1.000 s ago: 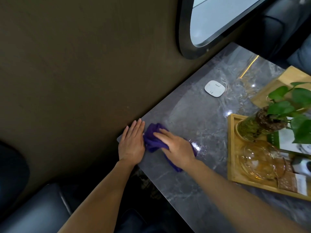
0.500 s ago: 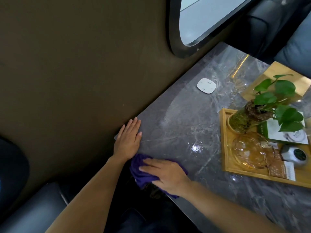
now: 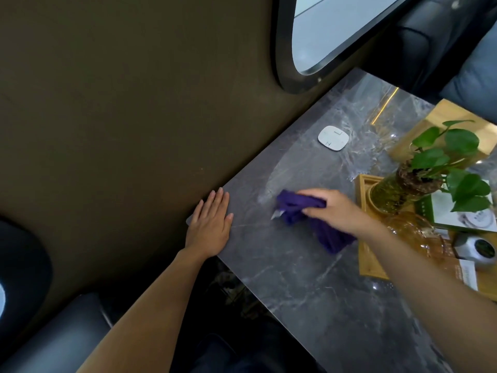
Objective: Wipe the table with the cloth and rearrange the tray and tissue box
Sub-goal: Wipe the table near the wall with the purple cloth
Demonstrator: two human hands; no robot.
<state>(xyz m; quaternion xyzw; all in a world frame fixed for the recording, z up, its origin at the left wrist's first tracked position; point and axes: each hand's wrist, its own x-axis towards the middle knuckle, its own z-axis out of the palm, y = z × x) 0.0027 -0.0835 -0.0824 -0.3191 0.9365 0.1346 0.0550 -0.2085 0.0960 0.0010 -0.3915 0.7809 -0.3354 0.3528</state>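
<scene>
A purple cloth (image 3: 301, 208) lies bunched on the grey marble table (image 3: 295, 278), pressed down under my right hand (image 3: 338, 211), which grips it just left of the wooden tray (image 3: 363, 265). My left hand (image 3: 211, 227) rests flat with fingers spread on the table's near left corner, holding nothing. The tray sits at the right and carries a glass vase with a green plant (image 3: 403, 192), an amber glass teapot (image 3: 414, 232) and a small round tin (image 3: 481, 249). A wooden box (image 3: 454, 114), maybe the tissue box, stands behind the tray.
A small white square device (image 3: 333, 138) lies on the table near the brown wall (image 3: 134, 130). An oval window (image 3: 322, 36) is set in that wall. Dark seats are at the lower left and upper right.
My right hand has swept the cloth from the table's near edge away and to the right, up beside the tray. My left hand has stayed flat on the corner.
</scene>
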